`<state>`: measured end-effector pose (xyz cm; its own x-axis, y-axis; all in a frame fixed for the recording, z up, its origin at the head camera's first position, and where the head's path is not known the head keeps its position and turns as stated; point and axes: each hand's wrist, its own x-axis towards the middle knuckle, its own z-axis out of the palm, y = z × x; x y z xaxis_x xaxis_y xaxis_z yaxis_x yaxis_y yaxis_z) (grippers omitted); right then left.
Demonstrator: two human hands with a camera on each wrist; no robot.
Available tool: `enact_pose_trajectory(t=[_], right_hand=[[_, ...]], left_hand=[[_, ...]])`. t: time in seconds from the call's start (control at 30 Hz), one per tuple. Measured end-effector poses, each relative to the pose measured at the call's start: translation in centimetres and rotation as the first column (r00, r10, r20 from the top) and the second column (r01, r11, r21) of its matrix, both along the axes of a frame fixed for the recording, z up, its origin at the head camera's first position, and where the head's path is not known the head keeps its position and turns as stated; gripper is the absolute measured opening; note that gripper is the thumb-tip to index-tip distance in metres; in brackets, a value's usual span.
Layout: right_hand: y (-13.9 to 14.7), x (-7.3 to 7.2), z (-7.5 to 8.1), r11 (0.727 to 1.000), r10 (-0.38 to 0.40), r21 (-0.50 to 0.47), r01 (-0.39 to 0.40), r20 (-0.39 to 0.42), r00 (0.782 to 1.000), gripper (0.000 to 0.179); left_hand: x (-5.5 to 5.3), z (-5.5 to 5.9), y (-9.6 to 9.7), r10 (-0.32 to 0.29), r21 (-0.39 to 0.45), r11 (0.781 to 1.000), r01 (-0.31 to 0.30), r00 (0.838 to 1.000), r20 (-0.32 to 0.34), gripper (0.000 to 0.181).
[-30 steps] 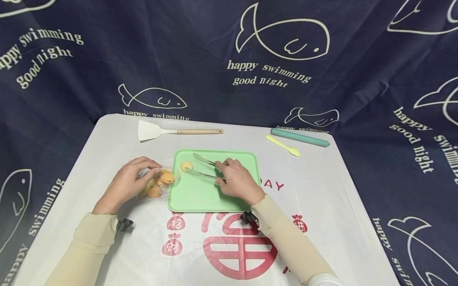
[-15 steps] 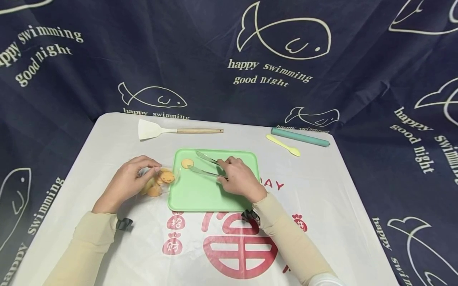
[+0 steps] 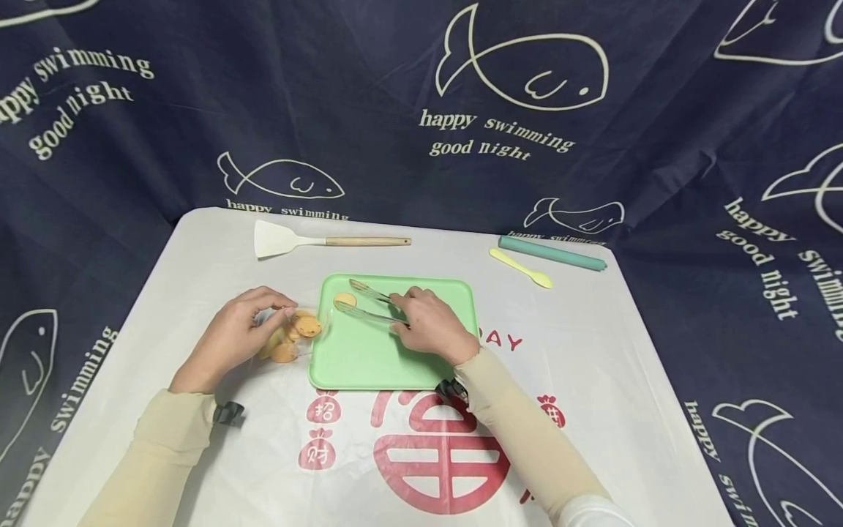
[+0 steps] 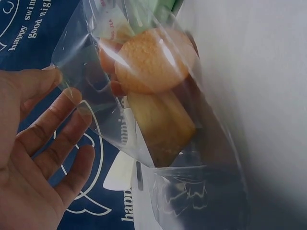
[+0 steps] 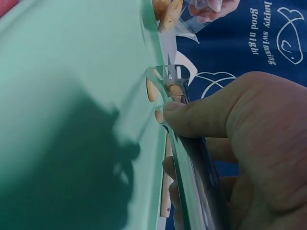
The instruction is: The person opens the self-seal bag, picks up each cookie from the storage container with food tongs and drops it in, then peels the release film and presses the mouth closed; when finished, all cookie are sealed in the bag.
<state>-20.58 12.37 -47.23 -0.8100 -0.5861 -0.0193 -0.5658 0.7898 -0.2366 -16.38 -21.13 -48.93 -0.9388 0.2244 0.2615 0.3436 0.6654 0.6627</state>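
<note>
My left hand (image 3: 240,329) pinches the edge of a clear plastic bag (image 4: 192,199) between thumb and fingertips, left of a green tray (image 3: 375,366). Inside the bag are several golden round cookies (image 4: 156,60), the nearest ones by its mouth. One round cookie (image 3: 345,298) lies flat near the tray's upper left corner. Above the tray, my right hand (image 3: 431,322) grips metal tongs (image 3: 372,316) with thumb and fingers. The tongs' arms are spread and point left, one tip at the cookie's lower edge and the other beyond it. Whether they touch it, I cannot tell.
A white spatula (image 3: 276,240) with a wooden handle lies along the table's back. At the back right are a teal rod-shaped item (image 3: 553,252) and a yellow spoon (image 3: 522,268). Red print marks the white table cover (image 3: 263,439).
The right hand and tongs shifted slightly right, then moved left, so the tips now reach around the cookie on the tray. The left hand and bag have stayed put.
</note>
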Motion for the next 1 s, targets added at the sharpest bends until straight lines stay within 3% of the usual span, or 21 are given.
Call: enact_pose_trajectory(t=[0.57,0.83,1.0], right_hand=[[0.4,0.5,-0.6,0.998,0.045,-0.031,-0.046,-0.037,0.998,0.042],[2.4,1.6,0.2,0.993,0.002,-0.116,0.001,0.027,1.000,0.047],[2.9,2.7,1.4,0.982,0.034,-0.187,-0.023,0.053,0.998,0.047]], left_hand=[[0.0,0.1,0.2,-0.013,0.013,1.000,0.013,1.000,-0.014,0.011],[-0.1,0.1,0.2,-0.011,0.009,1.000,0.012,1.000,-0.023,0.012],[-0.1,0.1,0.2,0.009,0.000,1.000,-0.009,1.000,0.009,0.012]])
